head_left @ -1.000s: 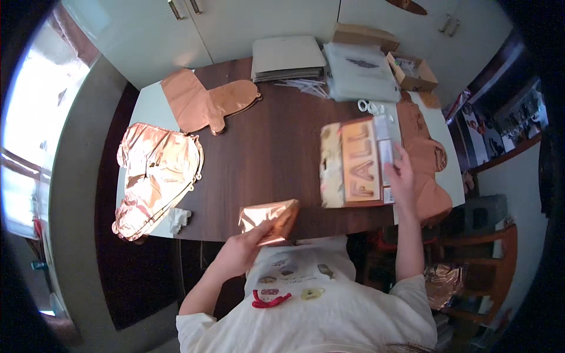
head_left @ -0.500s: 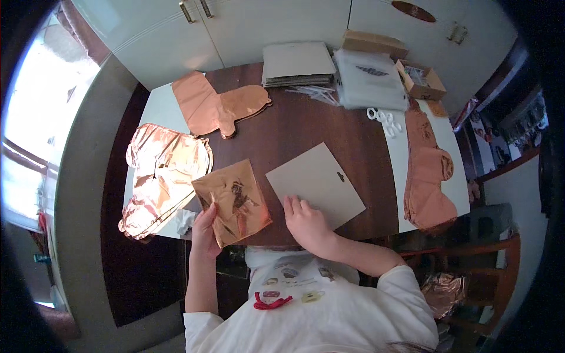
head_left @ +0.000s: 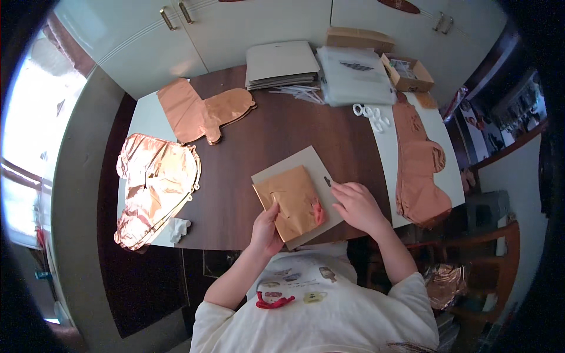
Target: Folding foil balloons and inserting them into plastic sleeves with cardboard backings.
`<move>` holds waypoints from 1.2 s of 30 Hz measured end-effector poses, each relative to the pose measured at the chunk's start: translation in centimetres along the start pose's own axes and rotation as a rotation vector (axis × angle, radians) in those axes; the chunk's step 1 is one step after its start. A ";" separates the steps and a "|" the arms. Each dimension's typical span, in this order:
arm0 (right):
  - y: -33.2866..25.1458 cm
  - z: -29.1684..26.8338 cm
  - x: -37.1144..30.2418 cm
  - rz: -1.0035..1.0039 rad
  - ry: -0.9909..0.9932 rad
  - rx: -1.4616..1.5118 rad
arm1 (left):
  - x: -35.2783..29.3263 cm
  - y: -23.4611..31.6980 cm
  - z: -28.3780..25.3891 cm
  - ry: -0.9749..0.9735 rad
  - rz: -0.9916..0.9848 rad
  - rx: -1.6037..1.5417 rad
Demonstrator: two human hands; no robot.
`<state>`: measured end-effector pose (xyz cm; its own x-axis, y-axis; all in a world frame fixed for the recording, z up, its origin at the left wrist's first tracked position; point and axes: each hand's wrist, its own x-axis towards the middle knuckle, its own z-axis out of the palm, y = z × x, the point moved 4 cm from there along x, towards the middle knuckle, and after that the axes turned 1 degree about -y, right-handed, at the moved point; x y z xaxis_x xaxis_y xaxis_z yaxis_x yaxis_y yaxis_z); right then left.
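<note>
A folded copper-coloured foil balloon (head_left: 292, 197) lies over a flat grey cardboard sheet (head_left: 303, 157) at the table's near edge. My left hand (head_left: 268, 232) grips the foil at its lower left, thumb on top and the other fingers out of sight underneath. The cardboard shows around the foil, with a small hanger slot near its right side. My right hand (head_left: 360, 207) rests at that right edge, fingers stretched toward the slot and thumb apart from them. A red reflection shows on the foil's lower right corner.
More flat foil balloons lie at the left (head_left: 156, 182), far left (head_left: 200, 112) and right (head_left: 421, 165). At the back are a cardboard stack (head_left: 282, 62), white sticks (head_left: 297, 92), clear plastic bags (head_left: 356, 79) and an open box (head_left: 407, 73). White rings (head_left: 371, 112) and crumpled tissue (head_left: 178, 228) lie nearer.
My left hand has brought the folded foil rightward onto the cardboard. My right hand has shifted from the sheet's lower left part to its right edge. The whole view has shifted slightly.
</note>
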<state>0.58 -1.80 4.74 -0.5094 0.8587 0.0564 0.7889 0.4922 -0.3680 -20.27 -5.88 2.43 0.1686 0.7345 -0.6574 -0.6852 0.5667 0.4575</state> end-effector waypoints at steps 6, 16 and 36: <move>0.0 -1.5 3.1 -0.158 0.014 0.014 | 1.0 -0.1 0.2 -0.042 -0.012 -0.032; 1.4 0.4 7.3 -0.398 -0.298 -0.051 | 1.4 -1.8 0.0 -0.014 -0.008 -0.096; 1.3 0.0 8.3 -0.480 -0.430 -0.043 | 1.5 -3.1 0.1 0.001 0.025 -0.092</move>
<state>-2.68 5.98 4.73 -0.8943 0.4117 -0.1751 0.4474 0.8203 -0.3563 -17.83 -6.53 0.11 0.1498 0.7475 -0.6471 -0.7511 0.5117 0.4172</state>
